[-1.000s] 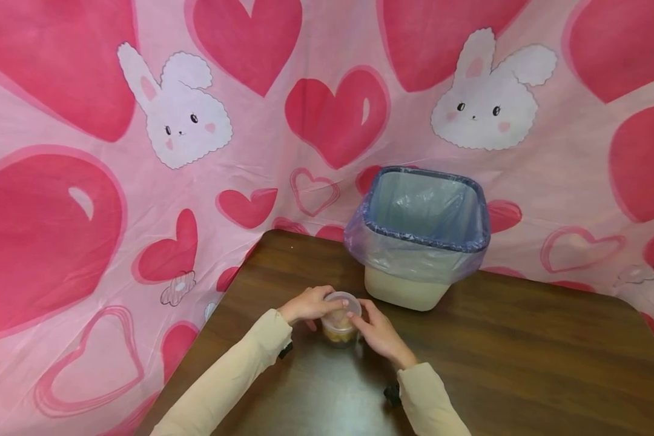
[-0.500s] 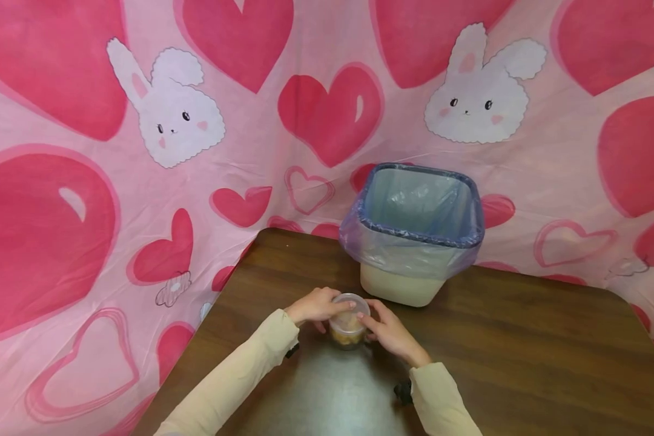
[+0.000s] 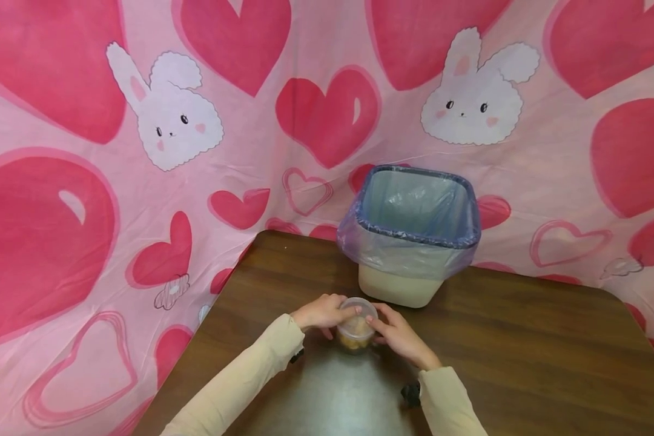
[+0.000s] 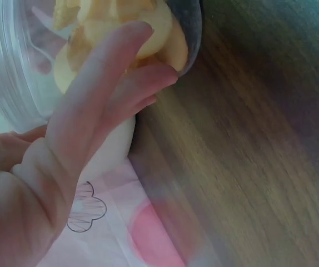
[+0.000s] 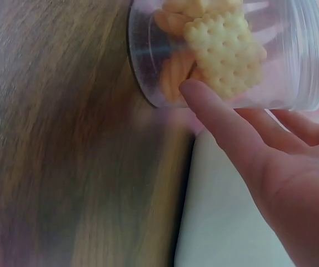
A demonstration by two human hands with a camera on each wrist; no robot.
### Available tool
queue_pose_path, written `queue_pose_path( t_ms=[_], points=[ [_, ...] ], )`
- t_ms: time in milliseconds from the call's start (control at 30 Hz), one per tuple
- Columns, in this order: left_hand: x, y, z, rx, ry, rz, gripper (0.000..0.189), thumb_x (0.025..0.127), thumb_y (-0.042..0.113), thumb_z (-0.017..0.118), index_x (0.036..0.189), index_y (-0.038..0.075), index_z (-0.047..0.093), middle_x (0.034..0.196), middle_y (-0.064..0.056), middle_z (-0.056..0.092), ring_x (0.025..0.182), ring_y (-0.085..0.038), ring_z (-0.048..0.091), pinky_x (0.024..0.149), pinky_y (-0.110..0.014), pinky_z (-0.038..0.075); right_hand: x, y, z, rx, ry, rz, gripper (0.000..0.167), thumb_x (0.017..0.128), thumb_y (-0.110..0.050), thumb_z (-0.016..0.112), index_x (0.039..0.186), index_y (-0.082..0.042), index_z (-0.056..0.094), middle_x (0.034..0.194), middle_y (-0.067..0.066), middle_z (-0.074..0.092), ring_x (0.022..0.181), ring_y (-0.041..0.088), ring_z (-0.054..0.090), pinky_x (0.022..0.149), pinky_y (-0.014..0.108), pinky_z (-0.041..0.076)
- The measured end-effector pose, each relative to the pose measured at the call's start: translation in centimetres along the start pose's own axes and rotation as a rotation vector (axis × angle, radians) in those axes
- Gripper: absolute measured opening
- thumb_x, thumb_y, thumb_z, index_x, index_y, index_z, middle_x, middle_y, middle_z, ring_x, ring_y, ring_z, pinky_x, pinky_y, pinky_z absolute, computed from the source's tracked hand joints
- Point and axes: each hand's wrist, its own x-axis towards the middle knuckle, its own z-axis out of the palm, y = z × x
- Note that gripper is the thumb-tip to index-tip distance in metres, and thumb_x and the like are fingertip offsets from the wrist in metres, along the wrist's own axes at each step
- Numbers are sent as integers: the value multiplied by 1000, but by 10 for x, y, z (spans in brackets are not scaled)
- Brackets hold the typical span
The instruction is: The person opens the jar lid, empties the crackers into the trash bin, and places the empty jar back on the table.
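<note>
A clear round jar with a translucent lid stands on the table between both hands. My left hand holds its left side, with the thumb over the lid. On the other side, my right hand grips the jar, its thumb at the lid's edge. Square, dimpled crackers show through the wall in the right wrist view. Yellowish pieces also appear inside in the left wrist view, partly covered by the fingers. The lid sits on the jar; whether it is loose, I cannot tell.
A cream bin lined with a bluish-purple plastic bag stands behind the jar, slightly right. The dark wooden table extends to the right. A pink cloth with hearts and rabbits hangs behind it.
The jar and both hands have shifted slightly right and nearer to me. Both hands keep their hold, and the lid stays on. The head view has turned slightly.
</note>
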Motion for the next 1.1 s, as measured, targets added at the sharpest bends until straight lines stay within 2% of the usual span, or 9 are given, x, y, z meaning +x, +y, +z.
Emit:
queue_pose_path(
  t_ms=[133,300,567,867,1100],
  points=[
    [1,0,3,-12,-30,12,39,98,42,52,113,8,59,91,-6,63,72,-25,66,57,-48,58,-3,3,-5,11,-24,-5,51,101,-23,50,140,6,38,140,30,41,114,34,58,87,52,54],
    [2,0,6,-75,-71,6,38,98,39,52,116,7,58,92,-8,62,77,-35,64,58,-50,57,-7,6,-11,19,-39,-12,50,101,-23,49,141,6,38,140,31,41,115,35,57,88,54,53],
    [5,-1,6,-172,-153,14,36,101,33,50,120,4,57,98,-9,61,79,-26,64,56,-41,58,-11,8,-17,10,-50,-27,50,102,-21,48,142,7,36,140,34,39,114,34,57,87,50,54],
    [7,-2,10,-274,-223,16,38,102,32,48,124,3,56,102,-10,63,88,-32,68,61,-44,59,-18,13,-27,23,-72,-48,49,102,-21,46,142,6,37,136,33,45,114,36,57,86,46,56],
    [9,-3,13,-344,-263,6,40,101,33,48,130,5,55,113,-13,62,95,-37,66,64,-45,59,-21,17,-34,25,-95,-65,50,102,-20,46,142,8,36,137,35,42,114,36,56,87,48,55]
  ],
)
